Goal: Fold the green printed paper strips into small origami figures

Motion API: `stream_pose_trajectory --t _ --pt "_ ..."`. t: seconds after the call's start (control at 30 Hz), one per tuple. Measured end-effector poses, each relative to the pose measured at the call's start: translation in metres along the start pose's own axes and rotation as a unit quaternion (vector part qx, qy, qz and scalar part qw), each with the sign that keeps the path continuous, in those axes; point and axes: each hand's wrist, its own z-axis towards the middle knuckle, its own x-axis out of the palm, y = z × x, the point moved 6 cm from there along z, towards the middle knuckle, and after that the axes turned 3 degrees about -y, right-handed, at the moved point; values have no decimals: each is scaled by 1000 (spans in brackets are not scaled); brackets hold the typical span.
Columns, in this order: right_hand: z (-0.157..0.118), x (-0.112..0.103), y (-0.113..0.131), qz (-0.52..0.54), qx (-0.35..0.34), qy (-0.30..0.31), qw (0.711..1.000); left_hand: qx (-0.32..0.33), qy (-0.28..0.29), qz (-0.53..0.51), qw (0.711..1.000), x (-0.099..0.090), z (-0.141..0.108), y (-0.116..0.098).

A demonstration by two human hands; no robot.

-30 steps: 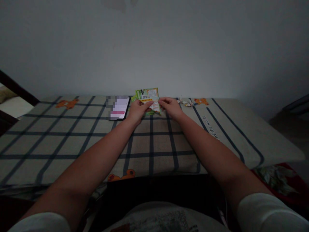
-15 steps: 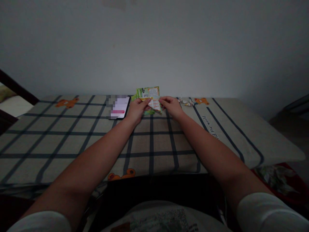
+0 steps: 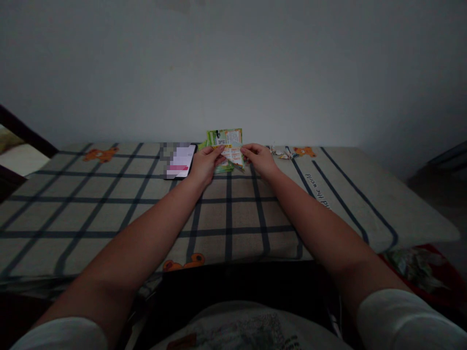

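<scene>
A green and white printed packet is held up between my two hands over the far part of the table. My left hand pinches its left side with thumb and fingers. On the right side, my right hand grips the edge between thumb and fingertips. The packet's lower part tapers to a slanted edge. Beneath and behind it lie more green packets, partly hidden by my left hand and the held one.
A phone with a lit screen lies left of my left hand. Small torn scraps are right of my right hand. The checked tablecloth meets a wall. A red container with crumpled wrappers stands low at right.
The held packet is slightly more upright and flatter to view. My left hand has shifted a little and its fingers are more bent. My right hand has barely moved.
</scene>
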Motion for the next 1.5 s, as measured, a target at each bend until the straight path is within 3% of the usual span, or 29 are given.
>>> stream_pose_trajectory --t 0.8,1.07,1.33,1.5 --pt "-1 -2 4 -3 6 -19 1000 40 2 8 999 -3 -2 -7" --pt "3 -4 -1 2 13 -30 999 5 65 81 995 8 -10 -3" --pt "1 -1 2 4 -5 -17 1000 10 26 96 995 3 -6 -2" --pt "0 -1 3 -2 -1 -12 1000 6 30 92 995 3 -7 -2"
